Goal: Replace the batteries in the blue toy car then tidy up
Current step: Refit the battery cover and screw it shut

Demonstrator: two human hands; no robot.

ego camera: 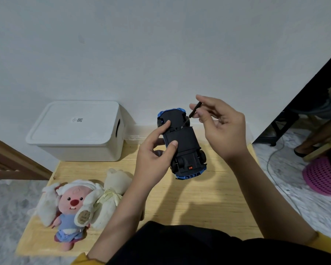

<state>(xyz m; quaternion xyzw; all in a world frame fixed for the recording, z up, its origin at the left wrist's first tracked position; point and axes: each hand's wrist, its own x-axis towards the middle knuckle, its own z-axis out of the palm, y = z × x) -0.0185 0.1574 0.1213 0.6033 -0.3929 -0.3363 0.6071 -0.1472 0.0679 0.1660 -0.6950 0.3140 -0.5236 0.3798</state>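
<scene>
Left hand (153, 152) grips one upturned blue toy car (183, 144); right hand (216, 121) pinches one screwdriver (194, 109), tip seemingly touching its underside.

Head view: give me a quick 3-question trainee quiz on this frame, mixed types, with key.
1. True or false: the blue toy car is held underside up.
2. Which hand pinches the small screwdriver? A) left hand B) right hand
3. Fill in: the white storage box has its lid ____.

Key:
1. True; the black chassis faces the camera.
2. B; the left hand's grip is on the car.
3. On.
</scene>
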